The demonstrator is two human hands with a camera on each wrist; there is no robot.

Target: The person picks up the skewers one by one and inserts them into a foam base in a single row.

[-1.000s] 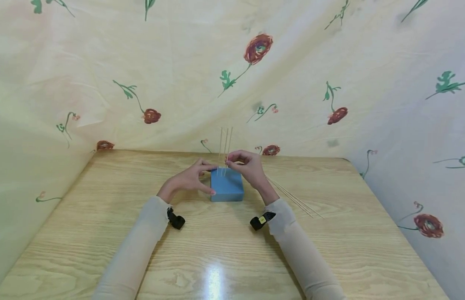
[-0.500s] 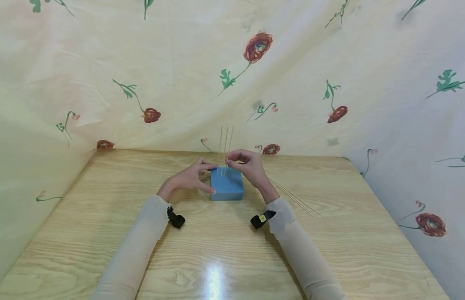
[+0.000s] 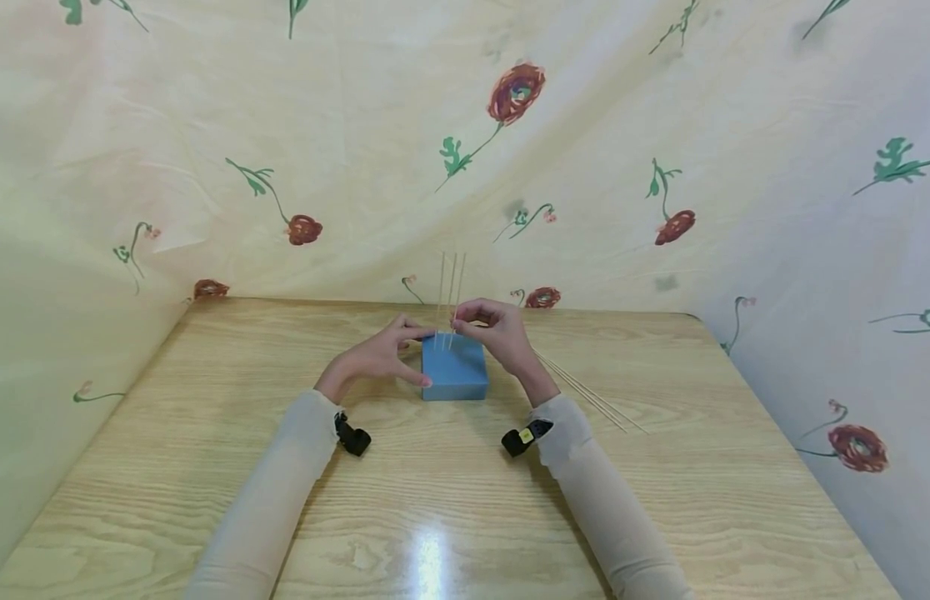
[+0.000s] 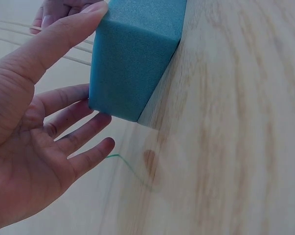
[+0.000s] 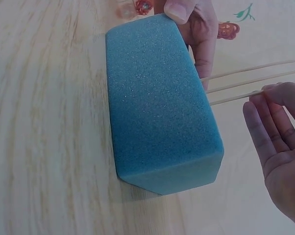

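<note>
A blue foam block (image 3: 465, 371) sits on the table, with three thin wooden skewers rising from its far left part. My left hand (image 3: 378, 350) holds the block at its left side, thumb at the near corner and fingers at the far one; the left wrist view shows the thumb (image 4: 64, 41) across the block's edge. With thumb and fingertips, my right hand (image 3: 502, 333) pinches the rightmost skewer (image 3: 461, 279) a little above the foam. The right wrist view shows that skewer's lower end (image 5: 230, 100) meeting the block's face, beside the other two skewers (image 5: 255, 81).
Several loose skewers (image 3: 592, 400) lie on the wooden table (image 3: 435, 483) to the right, partly behind my right wrist. A flower-printed cloth (image 3: 360, 125) hangs behind the table and along both sides. Black straps with small cameras sit on both wrists.
Both hands stay in place at the block and skewer. The top of the pinched skewer sways slightly right, then back; the head view shifts a little.
</note>
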